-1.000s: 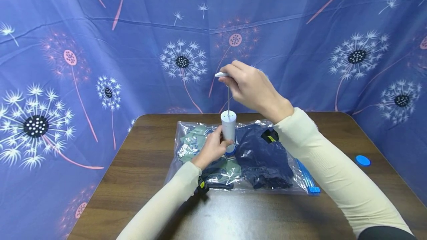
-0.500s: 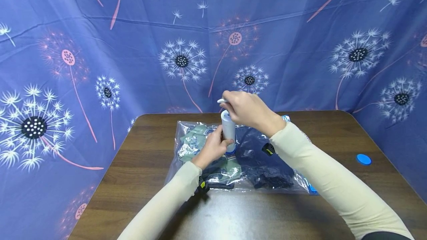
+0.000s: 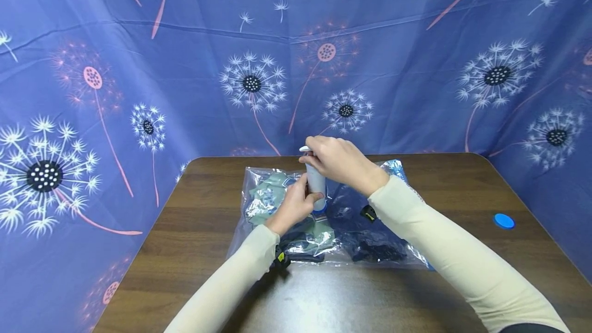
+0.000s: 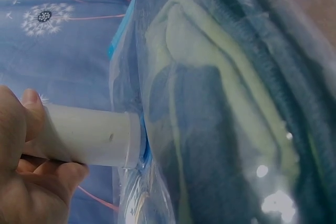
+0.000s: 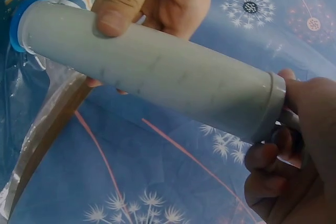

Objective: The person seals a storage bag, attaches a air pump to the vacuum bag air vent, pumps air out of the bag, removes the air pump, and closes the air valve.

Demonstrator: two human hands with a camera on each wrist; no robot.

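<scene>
A white hand pump [image 3: 316, 184] stands upright over a transparent vacuum storage bag [image 3: 386, 261] of folded clothes. My left hand [image 3: 296, 203] grips its cylinder, with fingers and thumb wrapped around it in the left wrist view. The right hand [image 3: 344, 162] holds the pump's white handle [image 3: 303, 149], which sits down close to the cylinder's top; the right wrist view shows only a short bit of rod between them. Where the pump's base meets the bag lies a blue valve ring [image 5: 18, 22]. Green clothes [image 3: 268, 189] fill the bag's left side, dark blue ones [image 3: 344, 207] the right.
The bag lies on a brown wooden table [image 3: 194, 220]. A round blue cap [image 3: 503, 221] rests on the table to the right. Behind the table hangs a blue cloth [image 3: 185, 76] with a dandelion print.
My right hand has moved down with the handle, and the long rod seen earlier has gone into the cylinder. The left hand has stayed in place on the pump.
</scene>
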